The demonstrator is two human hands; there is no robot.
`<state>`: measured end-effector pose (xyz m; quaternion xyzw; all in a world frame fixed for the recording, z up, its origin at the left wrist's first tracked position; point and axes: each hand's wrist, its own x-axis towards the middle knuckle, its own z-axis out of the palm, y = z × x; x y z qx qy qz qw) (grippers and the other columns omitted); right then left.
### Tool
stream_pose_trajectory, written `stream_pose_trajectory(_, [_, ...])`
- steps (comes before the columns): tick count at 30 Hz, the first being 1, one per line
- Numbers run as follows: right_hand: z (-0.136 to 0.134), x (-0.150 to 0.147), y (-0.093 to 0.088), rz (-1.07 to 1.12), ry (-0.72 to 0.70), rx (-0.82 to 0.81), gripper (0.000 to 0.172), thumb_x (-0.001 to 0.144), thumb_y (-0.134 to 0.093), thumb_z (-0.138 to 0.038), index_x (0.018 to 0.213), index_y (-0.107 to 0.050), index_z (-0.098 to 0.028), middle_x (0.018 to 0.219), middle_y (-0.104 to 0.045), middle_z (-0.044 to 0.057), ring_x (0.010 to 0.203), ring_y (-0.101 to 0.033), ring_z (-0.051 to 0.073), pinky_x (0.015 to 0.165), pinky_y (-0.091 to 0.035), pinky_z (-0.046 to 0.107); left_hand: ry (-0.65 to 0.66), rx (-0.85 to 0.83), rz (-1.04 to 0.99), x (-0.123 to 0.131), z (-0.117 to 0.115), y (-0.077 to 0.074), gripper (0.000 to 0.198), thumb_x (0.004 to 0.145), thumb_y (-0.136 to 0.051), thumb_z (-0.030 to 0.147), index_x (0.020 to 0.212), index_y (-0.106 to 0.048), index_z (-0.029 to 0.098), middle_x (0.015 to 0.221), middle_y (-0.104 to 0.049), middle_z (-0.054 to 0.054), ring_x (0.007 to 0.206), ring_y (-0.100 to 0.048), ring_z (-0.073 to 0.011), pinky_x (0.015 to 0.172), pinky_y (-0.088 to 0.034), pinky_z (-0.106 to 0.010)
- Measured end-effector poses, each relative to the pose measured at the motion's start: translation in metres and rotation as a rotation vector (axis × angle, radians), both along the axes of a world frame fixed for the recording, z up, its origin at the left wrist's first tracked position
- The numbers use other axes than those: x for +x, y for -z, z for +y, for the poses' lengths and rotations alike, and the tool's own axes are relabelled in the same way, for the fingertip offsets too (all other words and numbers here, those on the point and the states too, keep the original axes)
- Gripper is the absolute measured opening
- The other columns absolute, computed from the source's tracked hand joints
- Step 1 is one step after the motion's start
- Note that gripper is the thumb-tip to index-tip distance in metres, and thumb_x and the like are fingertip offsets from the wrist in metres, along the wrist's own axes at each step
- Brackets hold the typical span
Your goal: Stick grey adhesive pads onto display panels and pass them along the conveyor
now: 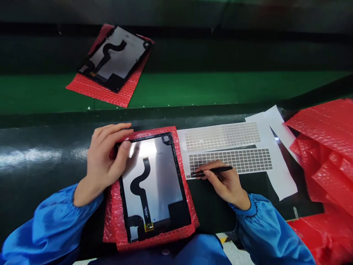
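A tablet display panel lies back side up on a red bubble-wrap sheet in front of me, with a black flex cable curving down its middle. My left hand rests on the panel's upper left corner, fingers extended and pressing on it. My right hand is closed on black tweezers, whose tip touches the left end of a sheet of small grey stickers.
A second sticker sheet lies just behind the first, on white backing paper. Red bubble-wrap bags pile up at the right. On the green conveyor belt, another panel lies on red wrap.
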<state>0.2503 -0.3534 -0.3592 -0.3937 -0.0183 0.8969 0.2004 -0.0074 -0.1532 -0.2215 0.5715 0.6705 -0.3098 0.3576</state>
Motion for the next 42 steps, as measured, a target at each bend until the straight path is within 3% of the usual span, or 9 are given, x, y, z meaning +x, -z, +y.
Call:
stream_pose_trajectory(2, [0.002, 0.0, 0.001, -0.011, -0.001, 0.041, 0.013, 0.099, -0.068, -0.029, 0.104, -0.077, -0.021, 0.094, -0.082, 0.006, 0.074, -0.081, 0.02, 0.065, -0.068, 0.032, 0.168, -0.154, -0.138, 0.029, 0.005, -0.004, 0.035, 0.095, -0.065, 0.03, 0.13, -0.068, 0.026, 0.145, -0.064, -0.005, 0.137, -0.054, -0.0335, 0.116, -0.04, -0.055])
stream_pose_trajectory(5, [0.005, 0.0, 0.001, -0.052, -0.017, 0.083, 0.012, 0.098, -0.068, -0.027, 0.102, -0.077, -0.021, 0.089, -0.081, 0.005, 0.07, -0.08, 0.02, 0.064, -0.067, 0.032, 0.456, -0.467, -0.388, 0.075, -0.006, -0.005, 0.048, 0.1, -0.057, 0.04, 0.138, -0.062, 0.013, 0.152, -0.058, -0.014, 0.143, -0.049, -0.0359, 0.12, -0.036, -0.054])
stream_pose_trajectory(9, [0.005, -0.001, 0.001, -0.056, -0.023, 0.058, 0.013, 0.097, -0.07, -0.031, 0.103, -0.078, -0.022, 0.089, -0.081, 0.005, 0.07, -0.08, 0.02, 0.064, -0.067, 0.032, 0.63, -0.612, -0.438, 0.101, -0.036, 0.0, 0.066, 0.1, -0.05, 0.059, 0.131, -0.066, 0.003, 0.142, -0.064, -0.021, 0.141, -0.05, -0.0402, 0.125, -0.025, -0.057])
stream_pose_trajectory(12, [0.006, -0.002, 0.0, -0.037, -0.014, 0.037, 0.013, 0.098, -0.069, -0.031, 0.103, -0.077, -0.021, 0.09, -0.08, 0.005, 0.07, -0.08, 0.02, 0.064, -0.067, 0.032, 0.626, -0.634, -0.429, 0.097, -0.045, 0.002, 0.071, 0.096, -0.051, 0.064, 0.131, -0.067, 0.004, 0.141, -0.064, -0.022, 0.141, -0.048, -0.0414, 0.123, -0.024, -0.058])
stream_pose_trajectory(30, [0.012, -0.004, 0.002, 0.001, -0.059, -0.01, 0.018, 0.101, -0.065, -0.035, 0.099, -0.076, -0.021, 0.089, -0.08, 0.005, 0.069, -0.08, 0.02, 0.062, -0.067, 0.031, 0.567, -0.717, -0.432, 0.093, -0.043, 0.003, 0.063, 0.093, -0.052, 0.067, 0.115, -0.073, 0.012, 0.138, -0.065, -0.021, 0.143, -0.044, -0.0431, 0.124, -0.022, -0.059])
stream_pose_trajectory(33, [0.013, -0.006, 0.002, 0.015, -0.024, -0.073, 0.02, 0.101, -0.066, -0.037, 0.096, -0.076, -0.021, 0.088, -0.081, 0.006, 0.066, -0.08, 0.019, 0.06, -0.067, 0.03, 0.568, -0.719, -0.437, 0.093, -0.044, 0.003, 0.063, 0.092, -0.053, 0.067, 0.114, -0.073, 0.012, 0.137, -0.065, -0.021, 0.144, -0.043, -0.0434, 0.123, -0.023, -0.06])
stream_pose_trajectory(38, [0.02, -0.003, 0.005, 0.112, 0.09, -0.29, 0.019, 0.101, -0.068, -0.039, 0.094, -0.071, -0.022, 0.088, -0.083, 0.006, 0.074, -0.083, 0.022, 0.067, -0.07, 0.033, 0.594, -0.729, -0.434, 0.092, -0.042, 0.004, 0.067, 0.094, -0.05, 0.069, 0.118, -0.072, 0.011, 0.139, -0.064, -0.02, 0.145, -0.042, -0.0424, 0.123, -0.023, -0.058])
stream_pose_trajectory(42, [0.036, -0.001, 0.014, 0.139, 0.185, -0.312, 0.018, 0.102, -0.065, -0.038, 0.095, -0.069, -0.022, 0.087, -0.083, 0.005, 0.074, -0.083, 0.024, 0.066, -0.071, 0.036, 0.64, -0.634, -0.421, 0.099, -0.035, -0.007, 0.068, 0.096, -0.052, 0.064, 0.127, -0.068, 0.006, 0.145, -0.06, -0.021, 0.147, -0.04, -0.0409, 0.124, -0.024, -0.055])
